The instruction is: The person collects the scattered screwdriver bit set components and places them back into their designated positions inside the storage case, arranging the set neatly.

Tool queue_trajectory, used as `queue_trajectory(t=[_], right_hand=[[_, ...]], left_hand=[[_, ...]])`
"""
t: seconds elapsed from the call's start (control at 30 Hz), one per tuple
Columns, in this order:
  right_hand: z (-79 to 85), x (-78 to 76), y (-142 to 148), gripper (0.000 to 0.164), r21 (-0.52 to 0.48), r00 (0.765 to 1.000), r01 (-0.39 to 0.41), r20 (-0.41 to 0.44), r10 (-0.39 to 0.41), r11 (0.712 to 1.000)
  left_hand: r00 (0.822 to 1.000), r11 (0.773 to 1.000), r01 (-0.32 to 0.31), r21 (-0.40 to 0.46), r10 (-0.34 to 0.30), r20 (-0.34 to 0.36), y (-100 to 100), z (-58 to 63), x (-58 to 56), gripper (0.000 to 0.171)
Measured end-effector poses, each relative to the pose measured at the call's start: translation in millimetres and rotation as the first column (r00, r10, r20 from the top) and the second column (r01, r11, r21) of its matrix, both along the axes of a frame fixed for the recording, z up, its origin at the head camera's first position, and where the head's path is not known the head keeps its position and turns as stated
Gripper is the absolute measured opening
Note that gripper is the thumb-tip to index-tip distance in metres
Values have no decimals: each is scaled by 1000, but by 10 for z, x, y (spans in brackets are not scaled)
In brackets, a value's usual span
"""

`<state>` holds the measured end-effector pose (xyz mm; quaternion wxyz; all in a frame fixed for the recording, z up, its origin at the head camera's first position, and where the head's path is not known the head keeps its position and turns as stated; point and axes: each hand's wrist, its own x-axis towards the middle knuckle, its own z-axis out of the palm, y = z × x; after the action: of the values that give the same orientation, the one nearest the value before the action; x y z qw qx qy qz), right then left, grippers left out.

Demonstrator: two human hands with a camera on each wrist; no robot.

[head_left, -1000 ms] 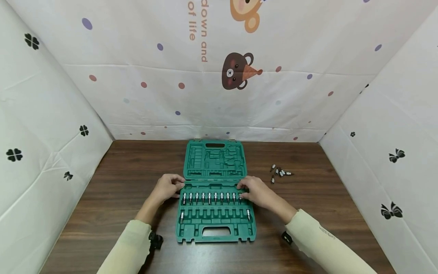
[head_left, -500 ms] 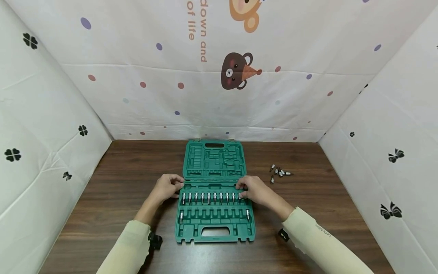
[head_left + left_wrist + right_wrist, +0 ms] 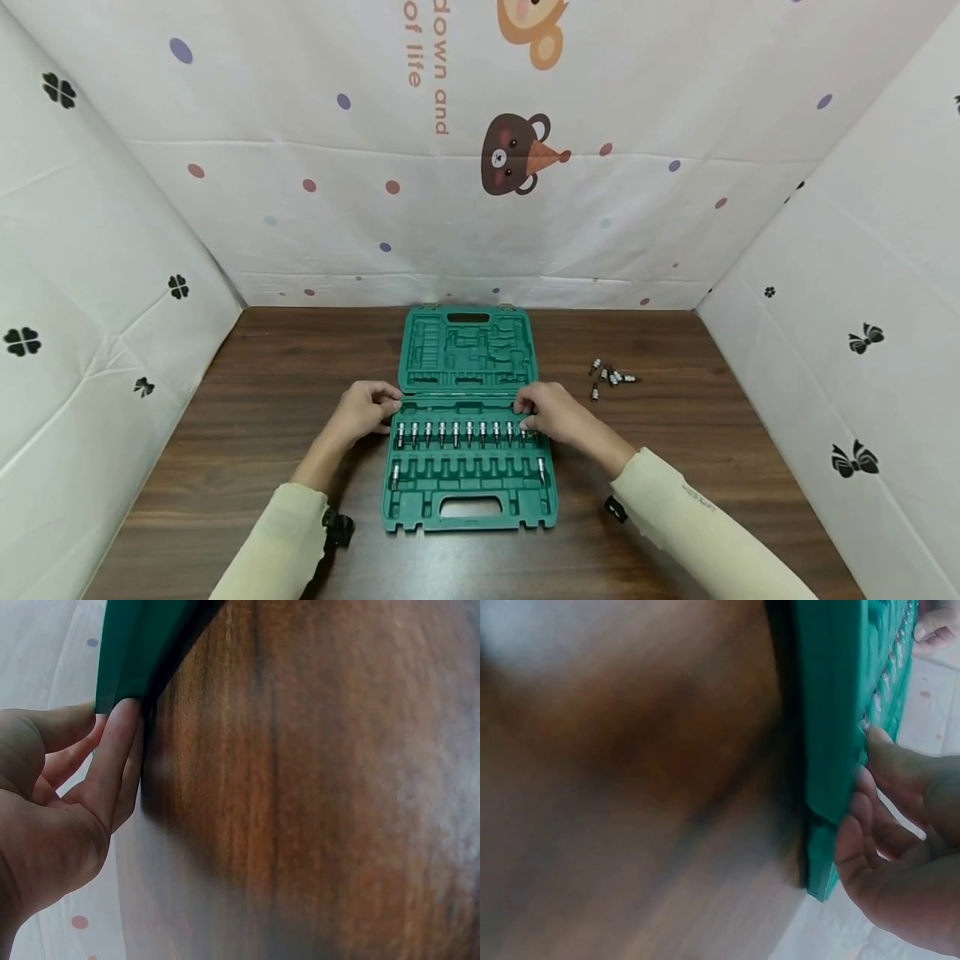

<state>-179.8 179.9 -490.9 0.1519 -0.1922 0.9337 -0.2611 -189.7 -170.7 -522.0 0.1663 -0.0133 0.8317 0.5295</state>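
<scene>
A green plastic bit case (image 3: 517, 510) lies unfolded on the table, its lid (image 3: 433, 354) toward the back wall. Silver socket bits (image 3: 470, 433) stand in one row across its near half. One more bit (image 3: 395, 477) sits at the lower row's left end, another bit (image 3: 542, 472) at its right. My left hand (image 3: 360, 411) pinches the case's left edge between thumb and fingers. At the right end of the upper row, my right hand (image 3: 562, 414) has its thumb right at the last bits, other fingers curled by the case's side; I cannot tell whether it pinches a bit.
Several loose socket bits (image 3: 612, 377) lie in a small cluster on the brown wooden table (image 3: 660, 417), right of the case. White patterned sheets (image 3: 337, 225) close in the table at the back and both sides.
The whole view has drifted slightly, shifting everything a little to the left. Both hands keep their places on the case, and the right forearm has swung slightly inward.
</scene>
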Motion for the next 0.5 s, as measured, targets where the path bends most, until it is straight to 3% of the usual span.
queue_trajectory(t=[0.23, 0.5], right_hand=[[29, -16, -9, 15, 13, 999, 3, 32, -3, 1000], [-48, 72, 49, 16, -10, 996, -4, -94, 3, 1000]], left_hand=[[1000, 1000, 4, 0, -4, -2, 2, -10, 5, 21], [1000, 1000, 6, -6, -6, 1, 0, 4, -1, 21]])
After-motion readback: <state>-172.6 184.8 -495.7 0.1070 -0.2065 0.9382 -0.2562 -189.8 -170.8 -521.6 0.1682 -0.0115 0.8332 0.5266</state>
